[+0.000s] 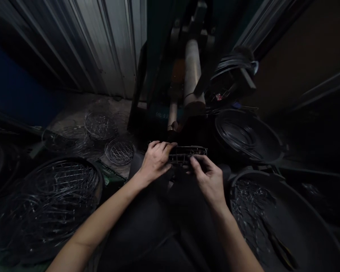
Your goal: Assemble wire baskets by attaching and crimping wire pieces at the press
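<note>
Two hands at the lap: left hand [155, 162] curled over one end of a small wire rack [187, 155], right hand [207, 180] pinching its near edge. Seems light, stiff, springy; best held by the edges. Round wire meshes [120, 152] lie left.

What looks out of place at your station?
What look like pliers lie among the loose wire pieces in the black tub at right, odd among the wire. The small wire grid between left hand and right hand shows no clear damage in this dim light.
</note>
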Action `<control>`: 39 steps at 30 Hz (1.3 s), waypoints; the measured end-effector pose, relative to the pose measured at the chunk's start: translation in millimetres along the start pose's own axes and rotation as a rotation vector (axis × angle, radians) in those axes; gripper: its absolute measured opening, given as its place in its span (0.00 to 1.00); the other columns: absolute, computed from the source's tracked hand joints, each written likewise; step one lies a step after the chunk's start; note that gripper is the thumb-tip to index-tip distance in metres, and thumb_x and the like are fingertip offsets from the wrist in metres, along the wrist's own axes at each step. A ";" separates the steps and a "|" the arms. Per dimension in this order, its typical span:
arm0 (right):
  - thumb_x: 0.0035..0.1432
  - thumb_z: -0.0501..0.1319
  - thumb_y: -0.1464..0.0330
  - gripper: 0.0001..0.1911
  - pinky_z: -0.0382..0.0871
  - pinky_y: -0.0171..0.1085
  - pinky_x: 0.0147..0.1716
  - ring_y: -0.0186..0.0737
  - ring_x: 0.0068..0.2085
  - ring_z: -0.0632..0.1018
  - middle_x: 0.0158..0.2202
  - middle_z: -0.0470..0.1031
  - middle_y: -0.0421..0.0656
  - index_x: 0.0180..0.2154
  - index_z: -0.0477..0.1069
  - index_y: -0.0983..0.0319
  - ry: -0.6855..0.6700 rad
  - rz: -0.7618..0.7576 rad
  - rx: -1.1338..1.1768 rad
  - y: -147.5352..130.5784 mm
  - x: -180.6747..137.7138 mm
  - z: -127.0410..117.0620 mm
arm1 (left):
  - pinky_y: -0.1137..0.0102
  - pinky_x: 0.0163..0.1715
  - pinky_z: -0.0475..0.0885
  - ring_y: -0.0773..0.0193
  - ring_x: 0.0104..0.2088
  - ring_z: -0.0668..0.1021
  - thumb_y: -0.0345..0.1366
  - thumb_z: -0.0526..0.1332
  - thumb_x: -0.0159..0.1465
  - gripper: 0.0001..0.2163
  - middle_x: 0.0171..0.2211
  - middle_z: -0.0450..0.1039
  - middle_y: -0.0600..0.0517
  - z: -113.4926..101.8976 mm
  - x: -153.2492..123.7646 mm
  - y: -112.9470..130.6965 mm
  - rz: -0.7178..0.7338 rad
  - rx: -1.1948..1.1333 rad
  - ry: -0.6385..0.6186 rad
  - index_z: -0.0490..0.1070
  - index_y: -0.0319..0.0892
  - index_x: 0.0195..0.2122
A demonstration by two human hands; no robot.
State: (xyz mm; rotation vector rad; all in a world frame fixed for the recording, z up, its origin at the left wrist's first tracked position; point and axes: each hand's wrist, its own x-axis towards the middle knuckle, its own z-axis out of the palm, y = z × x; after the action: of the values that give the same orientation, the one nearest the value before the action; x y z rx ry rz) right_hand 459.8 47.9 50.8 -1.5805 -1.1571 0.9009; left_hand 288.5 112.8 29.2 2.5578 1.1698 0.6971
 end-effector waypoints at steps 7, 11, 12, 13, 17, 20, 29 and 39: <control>0.55 0.59 0.57 0.15 0.66 0.34 0.30 0.39 0.30 0.75 0.29 0.77 0.42 0.31 0.74 0.62 -0.017 -0.042 -0.243 -0.4 27.0 13.4 | 0.59 0.54 0.59 0.57 0.50 0.72 0.30 0.60 0.54 0.27 0.49 0.70 0.45 2.6 1.2 -2.1 -0.001 0.040 0.034 0.58 0.38 0.55; 0.57 0.56 0.58 0.15 0.65 0.32 0.28 0.36 0.27 0.74 0.29 0.77 0.41 0.32 0.74 0.62 0.035 -0.138 -0.322 1.2 33.3 23.8 | 0.59 0.54 0.60 0.57 0.50 0.72 0.29 0.60 0.54 0.27 0.49 0.70 0.46 2.5 3.4 -6.7 -0.021 0.056 0.047 0.57 0.39 0.55; 0.57 0.56 0.59 0.14 0.65 0.32 0.28 0.36 0.27 0.74 0.29 0.77 0.41 0.32 0.74 0.62 0.048 -0.169 -0.327 2.0 34.3 25.9 | 0.59 0.54 0.60 0.57 0.50 0.72 0.29 0.60 0.54 0.27 0.49 0.70 0.46 2.3 4.0 -7.9 -0.024 0.057 0.047 0.57 0.40 0.56; 0.57 0.56 0.59 0.14 0.65 0.32 0.28 0.35 0.26 0.74 0.29 0.77 0.41 0.32 0.73 0.62 0.056 -0.198 -0.330 3.1 35.3 27.6 | 0.59 0.54 0.60 0.57 0.50 0.72 0.30 0.60 0.54 0.27 0.49 0.70 0.45 2.3 4.6 -9.1 -0.025 0.059 0.047 0.57 0.39 0.56; 0.58 0.56 0.60 0.13 0.66 0.32 0.31 0.35 0.28 0.74 0.28 0.76 0.40 0.32 0.72 0.62 0.066 -0.279 -0.322 8.6 41.3 32.0 | 0.60 0.54 0.61 0.57 0.50 0.72 0.29 0.59 0.54 0.26 0.48 0.70 0.45 3.5 7.2 -14.0 -0.014 0.081 0.076 0.57 0.38 0.55; 0.59 0.56 0.61 0.12 0.66 0.32 0.31 0.35 0.28 0.74 0.29 0.75 0.40 0.32 0.72 0.62 0.065 -0.311 -0.306 11.4 47.0 34.2 | 0.60 0.53 0.62 0.57 0.50 0.72 0.28 0.59 0.54 0.25 0.48 0.71 0.44 5.4 10.0 -17.4 -0.009 0.109 0.117 0.58 0.38 0.55; 0.59 0.57 0.62 0.11 0.66 0.32 0.31 0.34 0.27 0.73 0.27 0.74 0.39 0.31 0.71 0.63 0.085 -0.372 -0.261 10.9 57.1 39.9 | 0.60 0.51 0.64 0.56 0.50 0.72 0.28 0.59 0.54 0.26 0.48 0.70 0.44 5.7 16.9 -25.7 -0.004 0.078 0.148 0.58 0.38 0.55; 0.59 0.57 0.63 0.10 0.65 0.31 0.30 0.33 0.28 0.72 0.27 0.73 0.39 0.31 0.70 0.62 0.107 -0.424 -0.270 8.5 61.9 41.4 | 0.61 0.49 0.65 0.57 0.48 0.73 0.27 0.59 0.53 0.25 0.46 0.71 0.44 4.4 22.6 -27.4 0.023 0.124 0.204 0.59 0.37 0.54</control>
State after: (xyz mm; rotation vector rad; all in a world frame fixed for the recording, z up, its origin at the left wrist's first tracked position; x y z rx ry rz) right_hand 441.3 117.2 29.2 -1.4879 -1.5092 0.3908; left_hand 285.8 147.7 21.6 2.6552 1.2843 0.9376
